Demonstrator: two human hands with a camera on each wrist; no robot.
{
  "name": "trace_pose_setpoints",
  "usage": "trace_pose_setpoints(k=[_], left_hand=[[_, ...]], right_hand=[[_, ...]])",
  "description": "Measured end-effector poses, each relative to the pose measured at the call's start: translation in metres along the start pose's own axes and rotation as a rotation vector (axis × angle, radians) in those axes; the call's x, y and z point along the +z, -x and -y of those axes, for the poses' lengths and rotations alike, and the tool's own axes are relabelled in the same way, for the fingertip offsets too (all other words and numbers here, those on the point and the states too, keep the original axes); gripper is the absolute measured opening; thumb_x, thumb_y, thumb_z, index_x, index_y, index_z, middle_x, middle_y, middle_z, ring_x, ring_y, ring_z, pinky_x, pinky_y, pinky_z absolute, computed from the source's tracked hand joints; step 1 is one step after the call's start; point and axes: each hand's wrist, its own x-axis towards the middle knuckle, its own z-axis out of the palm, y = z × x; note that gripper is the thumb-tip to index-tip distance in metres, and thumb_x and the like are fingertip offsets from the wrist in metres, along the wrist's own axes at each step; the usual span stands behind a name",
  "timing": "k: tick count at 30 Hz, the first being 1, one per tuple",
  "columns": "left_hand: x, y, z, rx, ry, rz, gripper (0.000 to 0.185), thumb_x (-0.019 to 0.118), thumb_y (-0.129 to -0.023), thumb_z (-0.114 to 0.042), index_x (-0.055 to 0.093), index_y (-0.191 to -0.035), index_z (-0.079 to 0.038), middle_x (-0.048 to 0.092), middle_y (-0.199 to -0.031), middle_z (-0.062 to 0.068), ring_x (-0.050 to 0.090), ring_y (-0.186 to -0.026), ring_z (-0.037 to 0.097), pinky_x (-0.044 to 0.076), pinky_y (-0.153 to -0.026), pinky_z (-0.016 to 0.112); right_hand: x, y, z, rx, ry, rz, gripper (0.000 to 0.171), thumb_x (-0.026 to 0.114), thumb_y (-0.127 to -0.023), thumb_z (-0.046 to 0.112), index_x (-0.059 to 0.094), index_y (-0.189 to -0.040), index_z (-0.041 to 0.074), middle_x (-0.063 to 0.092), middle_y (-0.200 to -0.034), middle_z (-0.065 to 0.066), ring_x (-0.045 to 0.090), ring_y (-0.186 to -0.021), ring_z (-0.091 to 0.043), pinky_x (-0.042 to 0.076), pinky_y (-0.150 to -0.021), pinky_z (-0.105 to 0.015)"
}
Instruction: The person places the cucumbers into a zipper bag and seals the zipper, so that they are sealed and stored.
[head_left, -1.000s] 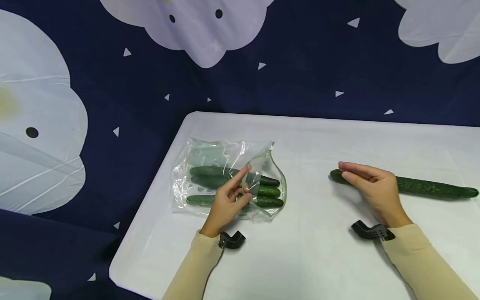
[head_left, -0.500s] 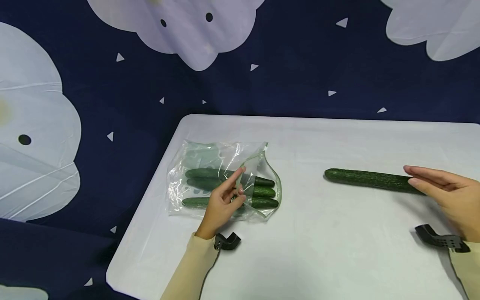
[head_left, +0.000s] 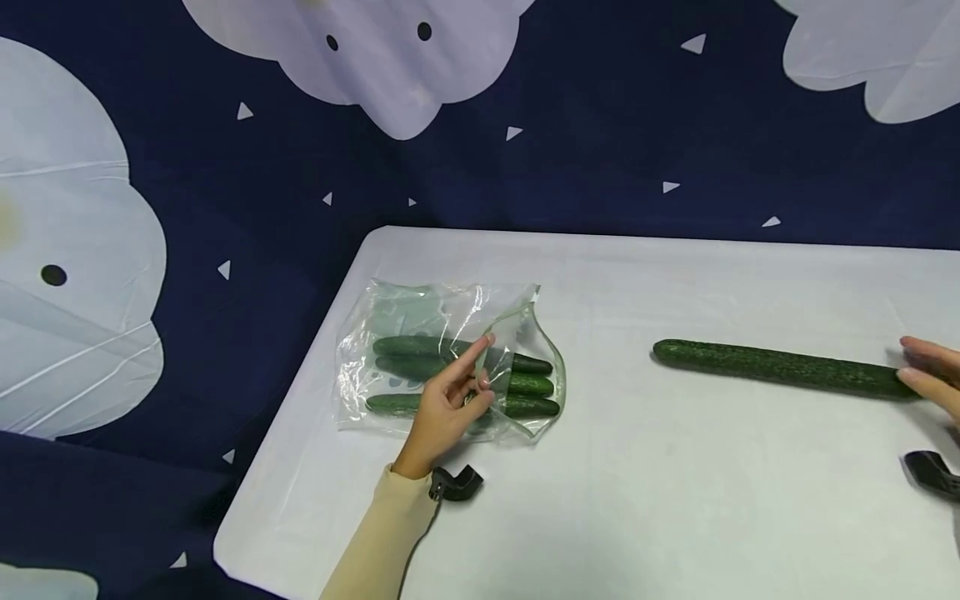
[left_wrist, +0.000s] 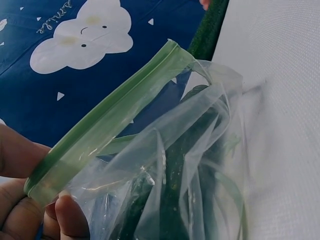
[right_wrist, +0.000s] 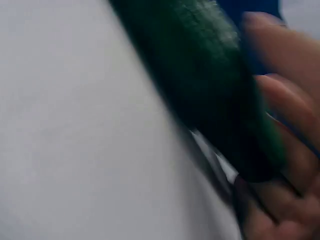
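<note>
My left hand [head_left: 438,417] holds up the mouth of a clear zip bag [head_left: 356,358] on the left part of the table. In the left wrist view its fingers pinch the green zip edge [left_wrist: 102,112]. Inside the bag lie several cucumbers [head_left: 534,406], seen through the plastic, their ends toward the mouth. One loose cucumber [head_left: 772,367] rests on the white cloth to the right. At its right end is my right hand [head_left: 937,379], partly cut off by the frame, thumb and fingers extended about that end. The right wrist view is blurred, with fingers [right_wrist: 292,55] alongside the cucumber.
The white-covered table [head_left: 637,500] has its left edge just beyond the bag. Behind it hangs a dark blue cloth [head_left: 600,167] with pale clouds. A black wrist mount [head_left: 457,483] sits below the left hand, another [head_left: 930,473] below the right.
My right hand has slid rightward along the loose cucumber, from its left end to its right end. The cucumber lies where it was. The left hand stays at the bag.
</note>
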Motion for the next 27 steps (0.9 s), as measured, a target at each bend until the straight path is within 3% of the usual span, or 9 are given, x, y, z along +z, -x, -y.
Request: trace_pose_setpoints(k=[5,8,13,18,22,26,27], left_hand=[[0.0,-0.001,0.0,-0.008,-0.008,0.003,0.07,0.056,-0.08,0.022,0.031,-0.143,0.004,0.036,-0.145,0.018,0.047,-0.087,0.036,0.047,-0.076,0.029],[-0.001,0.0,0.0,-0.008,-0.011,0.005,0.07,0.056,-0.08,0.022,0.031,-0.143,0.004,0.036,-0.145,0.017,0.047,-0.087,0.036,0.047,-0.077,0.029],[-0.003,0.001,-0.001,-0.01,-0.012,0.006,0.07,0.056,-0.081,0.021,0.03,-0.143,0.004,0.035,-0.146,0.017,0.048,-0.088,0.035,0.047,-0.077,0.029],[-0.003,0.002,-0.001,-0.001,-0.006,0.004,0.07,0.055,-0.08,0.023,0.03,-0.143,0.006,0.034,-0.145,0.019,0.047,-0.087,0.034,0.047,-0.076,0.029],[-0.003,0.002,-0.001,-0.001,-0.002,0.008,0.07,0.055,-0.08,0.022,0.029,-0.143,0.006,0.034,-0.146,0.019,0.047,-0.087,0.035,0.046,-0.076,0.029],[-0.002,0.001,-0.002,0.001,-0.001,0.015,0.07,0.055,-0.081,0.022,0.029,-0.143,0.005,0.033,-0.146,0.019,0.047,-0.087,0.035,0.046,-0.076,0.029],[-0.001,0.0,-0.002,0.002,-0.001,0.017,0.07,0.055,-0.081,0.022,0.029,-0.143,0.005,0.033,-0.146,0.019,0.047,-0.087,0.035,0.046,-0.076,0.029]], right_hand=[[0.0,0.005,0.01,-0.183,0.037,0.106,0.068,0.065,-0.08,-0.011,0.043,-0.141,0.009,0.033,-0.147,0.011,0.021,-0.132,0.005,0.011,-0.102,-0.008],[0.002,0.007,0.02,-0.248,0.039,0.097,0.069,0.068,-0.072,-0.017,0.051,-0.135,0.005,0.04,-0.141,0.01,0.026,-0.131,0.003,0.012,-0.103,-0.011],[0.005,0.01,0.027,-0.172,0.01,0.077,0.061,0.07,-0.074,-0.014,0.055,-0.131,0.004,0.047,-0.124,0.026,0.038,-0.111,0.014,0.022,-0.088,0.0],[0.004,0.013,0.028,-0.045,0.051,0.097,0.059,0.072,-0.081,0.003,0.052,-0.135,0.012,0.042,-0.122,0.031,0.036,-0.101,0.02,0.025,-0.079,0.003],[0.002,0.016,0.027,-0.033,0.099,0.077,0.059,0.072,-0.082,0.007,0.051,-0.136,0.013,0.039,-0.126,0.032,0.032,-0.104,0.022,0.021,-0.085,0.0],[-0.001,0.018,0.029,-0.027,0.086,0.049,0.057,0.072,-0.081,0.005,0.053,-0.135,0.011,0.045,-0.121,0.031,0.039,-0.104,0.018,0.028,-0.084,-0.002],[-0.002,0.018,0.03,-0.017,0.076,0.044,0.057,0.072,-0.081,0.004,0.053,-0.134,0.011,0.048,-0.116,0.032,0.046,-0.09,0.016,0.034,-0.073,-0.004]])
